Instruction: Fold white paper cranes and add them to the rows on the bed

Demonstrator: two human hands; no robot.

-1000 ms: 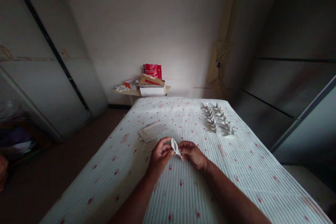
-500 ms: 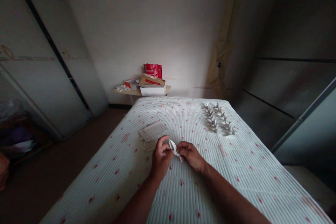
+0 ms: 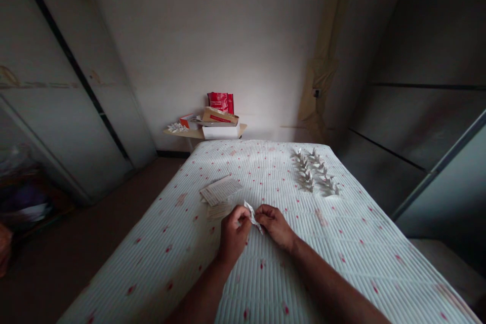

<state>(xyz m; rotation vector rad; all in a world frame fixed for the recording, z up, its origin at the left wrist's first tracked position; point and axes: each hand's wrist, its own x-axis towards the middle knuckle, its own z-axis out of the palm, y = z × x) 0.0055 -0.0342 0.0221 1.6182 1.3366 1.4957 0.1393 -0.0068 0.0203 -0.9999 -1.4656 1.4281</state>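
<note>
Between my two hands is a small folded piece of white printed paper [image 3: 252, 215], held at a slant above the bed. My left hand [image 3: 234, 228] pinches its left side with curled fingers. On the other side, my right hand [image 3: 276, 224] grips it between thumb and forefinger. Just beyond my left hand lie flat sheets of printed paper [image 3: 220, 190], loosely overlapped. Farther off to the right, several folded paper figures [image 3: 307, 174] with pointed tips stand in two rows on the bedspread.
A white ribbed bedspread [image 3: 261, 266] with red spots covers the bed. Past its far edge, a small shelf [image 3: 195, 134] bears a white box [image 3: 219, 132], a red bag [image 3: 220, 102] and a heap of white pieces [image 3: 176, 127]. Cabinets flank both sides. Part of a person's hand [image 3: 4, 248] shows at far left.
My left forefinger, raised above the paper before, has curled down against it. My right hand keeps nearly the same place and grip.
</note>
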